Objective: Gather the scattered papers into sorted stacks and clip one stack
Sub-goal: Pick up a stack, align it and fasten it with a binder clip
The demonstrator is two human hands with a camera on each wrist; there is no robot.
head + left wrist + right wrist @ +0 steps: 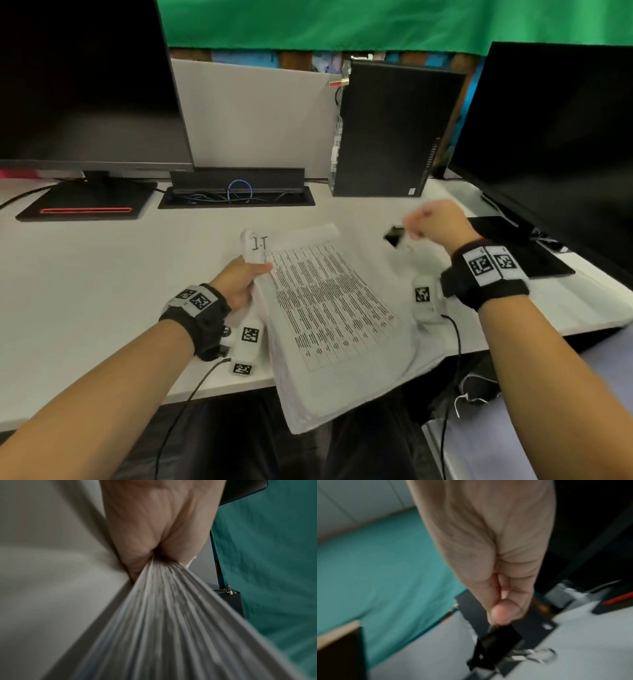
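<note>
Fingers of right hand pinch binder clip, right of centre | left hand clenches paper stack by upper-left corner, sheets fanning | risk: one-corner hold lets pages slide askew; blurred clip may slip | container: desk cable tray, upper centre, holds cables

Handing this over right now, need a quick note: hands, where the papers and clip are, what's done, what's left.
Left hand: grips the paper stack at its top left corner, tilted up over the desk's front edge.
Right hand: pinches the black binder clip above the desk, right of the stack's top edge; blurred in both views.
Done: papers gathered into one held stack; clip picked up.
Left: bring the clip to the stack's edge, clamp it on, set the stack down. No other stacks visible, so sorting can't be confirmed.
</note>
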